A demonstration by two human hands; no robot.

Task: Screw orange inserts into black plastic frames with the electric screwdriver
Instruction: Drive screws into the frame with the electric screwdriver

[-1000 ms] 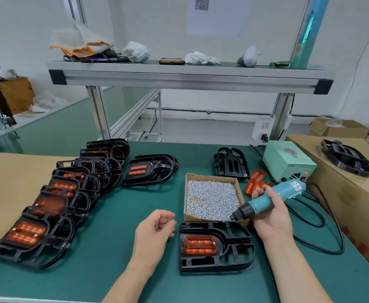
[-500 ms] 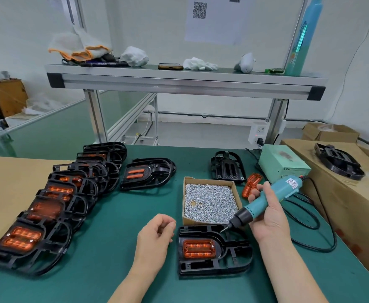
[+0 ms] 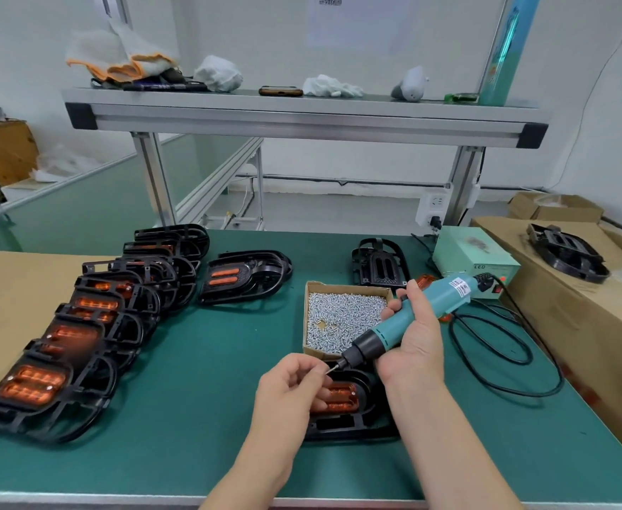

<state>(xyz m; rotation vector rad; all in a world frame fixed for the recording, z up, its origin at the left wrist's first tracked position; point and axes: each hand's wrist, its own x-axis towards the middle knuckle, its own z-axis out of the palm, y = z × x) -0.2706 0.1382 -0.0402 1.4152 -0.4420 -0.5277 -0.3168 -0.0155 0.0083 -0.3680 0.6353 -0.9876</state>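
Observation:
A black plastic frame (image 3: pixel 353 423) with an orange insert (image 3: pixel 340 399) lies on the green mat near the front edge, partly hidden by both hands. My right hand (image 3: pixel 414 347) grips the teal electric screwdriver (image 3: pixel 412 318), tilted down to the left, its bit tip just above the frame's upper left. My left hand (image 3: pixel 291 390) has its fingers pinched at the bit tip; a small screw seems to be between them, too small to be sure.
A cardboard box of screws (image 3: pixel 342 318) sits right behind the frame. Several finished frames (image 3: pixel 81 325) overlap in a row at the left, two more (image 3: pixel 245 276) behind. An empty frame (image 3: pixel 379 263), power supply (image 3: pixel 473 257), looped cable (image 3: pixel 504 355) and cartons (image 3: pixel 578 303) are on the right.
My left hand rose from the mat and moved right to the bit tip. The screwdriver tipped lower and its tip came left over the frame. The view shifted closer.

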